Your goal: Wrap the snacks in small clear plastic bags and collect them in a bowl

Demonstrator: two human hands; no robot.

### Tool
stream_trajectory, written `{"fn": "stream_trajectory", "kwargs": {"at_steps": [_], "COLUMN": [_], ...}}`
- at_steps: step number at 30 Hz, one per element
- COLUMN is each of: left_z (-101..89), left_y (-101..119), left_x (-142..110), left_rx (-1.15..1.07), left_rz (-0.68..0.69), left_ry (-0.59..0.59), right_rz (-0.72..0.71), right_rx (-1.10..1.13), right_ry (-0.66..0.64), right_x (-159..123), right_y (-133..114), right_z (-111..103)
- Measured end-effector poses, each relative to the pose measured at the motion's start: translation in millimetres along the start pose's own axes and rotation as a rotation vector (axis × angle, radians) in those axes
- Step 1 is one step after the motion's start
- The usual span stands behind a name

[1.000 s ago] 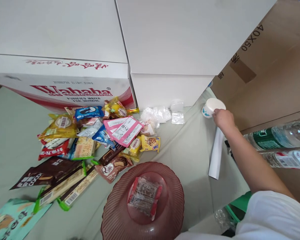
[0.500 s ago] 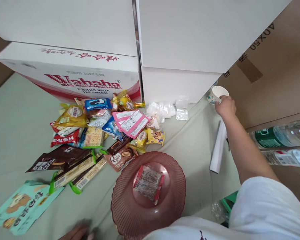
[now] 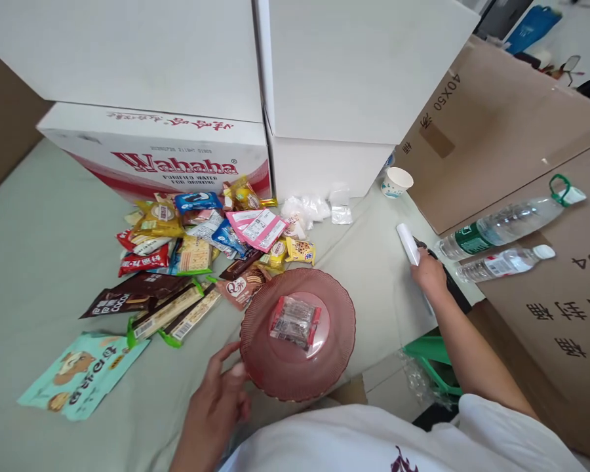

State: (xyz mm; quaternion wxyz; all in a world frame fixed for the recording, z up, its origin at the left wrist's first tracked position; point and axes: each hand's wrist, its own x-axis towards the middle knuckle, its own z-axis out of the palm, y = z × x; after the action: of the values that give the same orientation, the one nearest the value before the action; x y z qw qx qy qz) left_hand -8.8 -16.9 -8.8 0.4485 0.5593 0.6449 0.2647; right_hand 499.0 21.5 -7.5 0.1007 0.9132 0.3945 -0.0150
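Observation:
My right hand [image 3: 429, 274] is closed around a white roll [image 3: 407, 241], perhaps paper or plastic film, at the table's right side. Its upper end sticks out past my fingers. A black object lies beside it, partly hidden by my hand. My left hand [image 3: 220, 393] is at the left rim of a pink ribbed glass plate [image 3: 341, 334], index finger and thumb apart at its edge. On the plate lies a clear packet with red ends [image 3: 296, 321]. A paper cup [image 3: 396, 182] with a blue pattern stands upright beyond my right hand.
Several wrapped snacks [image 3: 194, 252] lie heaped left of the plate, with a mint-green pouch [image 3: 81, 373] nearer me. Clear plastic bags [image 3: 307, 208] lie before white boxes [image 3: 329, 167]. Two water bottles [image 3: 511, 219] lie by cardboard [image 3: 472, 137] at right. A green bin [image 3: 435, 367] stands below.
My right hand has let go of the paper cup and come nearer to me, onto the white roll. My left hand has come into view and reached the plate's rim. The camera view has shifted.

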Motion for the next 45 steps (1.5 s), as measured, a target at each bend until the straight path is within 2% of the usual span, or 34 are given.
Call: {"fn": "stream_trajectory", "kwargs": {"at_steps": [3, 5, 8, 11, 14, 16, 19, 23, 26, 28, 30, 32, 34, 35, 38, 40, 43, 45], "left_z": [18.1, 26.3, 39.1, 60.4, 94.9, 124.8, 175.8, 238.6, 267.2, 273.9, 270.9, 259.1, 239.5, 226.8, 178.2, 138.9, 76.1, 36.7], "left_y": [23, 29, 40, 65, 100, 125, 160, 203, 226, 231, 225, 210, 188, 175, 134, 108, 68, 38], "left_x": [16, 23, 30, 40, 61, 80, 110, 148, 171, 180, 180, 170, 149, 136, 96, 71, 42, 25], "left_rx": [-0.081, -0.111, -0.23, -0.422, -0.574, -0.646, -0.747, -0.803, -0.782, -0.741, -0.681, -0.619, -0.571, -0.553, -0.472, -0.414, -0.29, -0.24], "left_rz": [-0.124, -0.167, -0.248, -0.298, -0.295, -0.332, -0.281, -0.314, -0.314, -0.317, -0.318, -0.305, -0.265, -0.243, -0.07, -0.025, -0.014, -0.065], "left_ry": [-0.226, -0.312, -0.366, -0.406, -0.523, -0.5, -0.574, -0.596, -0.632, -0.647, -0.644, -0.622, -0.608, -0.617, -0.743, -0.737, -0.6, -0.447], "right_rz": [-0.014, -0.021, -0.031, -0.037, -0.051, -0.054, -0.058, -0.087, -0.057, -0.026, -0.011, -0.044, -0.154, -0.252, -0.533, -0.643, -0.635, -0.606], "right_rx": [-0.014, -0.014, -0.01, 0.016, 0.053, 0.065, 0.056, 0.006, 0.014, 0.055, 0.118, 0.189, 0.255, 0.279, 0.213, 0.107, 0.015, 0.01], "right_ry": [0.057, 0.086, 0.121, 0.172, 0.228, 0.222, 0.193, 0.216, 0.212, 0.191, 0.233, 0.343, 0.416, 0.399, 0.252, 0.039, -0.233, -0.287], "right_x": [1, 1, -1, -7, -19, -30, -47, -64, -68, -67, -61, -48, -22, -5, 57, 95, 131, 140], "right_y": [11, 15, 16, 14, 14, 17, 22, 28, 31, 33, 33, 29, 16, 7, -32, -57, -81, -85], "right_z": [3, 6, 8, 10, 15, 20, 30, 39, 39, 32, 17, -2, -22, -32, -50, -55, -53, -47]}}
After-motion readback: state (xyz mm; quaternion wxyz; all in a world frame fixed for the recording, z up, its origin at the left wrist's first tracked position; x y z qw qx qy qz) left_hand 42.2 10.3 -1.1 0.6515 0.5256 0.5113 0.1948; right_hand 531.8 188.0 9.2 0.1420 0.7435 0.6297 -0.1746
